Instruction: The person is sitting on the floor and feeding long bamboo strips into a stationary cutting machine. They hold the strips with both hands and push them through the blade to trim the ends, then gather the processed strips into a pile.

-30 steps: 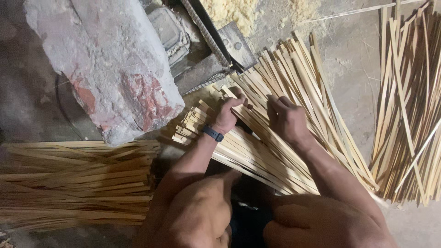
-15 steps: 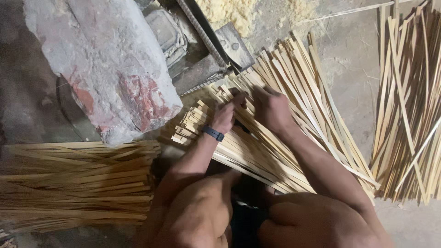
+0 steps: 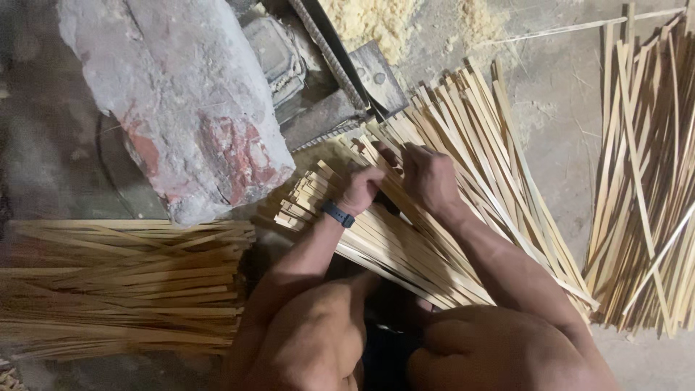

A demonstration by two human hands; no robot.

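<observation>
Crouching low over a grey concrete floor [image 3: 557, 94], dusty and scuffed, with both bare knees at the bottom edge of the view. Resting on a fanned pile of pale bamboo strips [image 3: 463, 145] spread diagonally across the middle of the floor: left hand [image 3: 362, 190], with a dark band at the wrist, fingers curled shut around a few strips near the pile's upper end; right hand [image 3: 428, 177] just beside it, fingers bent down and closed over the same strips. Touching or nearly touching, the two hands, over the top of the pile.

Lying to the left, a flat heap of thinner splints [image 3: 123, 289], laid crosswise to the pile. Stretching down the right edge, a third bundle of long strips [image 3: 648, 181], well apart from the hands. Standing above the left hand, a rough whitewashed block with red patches [image 3: 181, 108], and beside it a dark metal machine with a toothed bar [image 3: 329, 54], its end just beside the strips. Scattered at the top, heaps of pale sawdust [image 3: 369, 18]. Dim light, deep shadow along the left side.
</observation>
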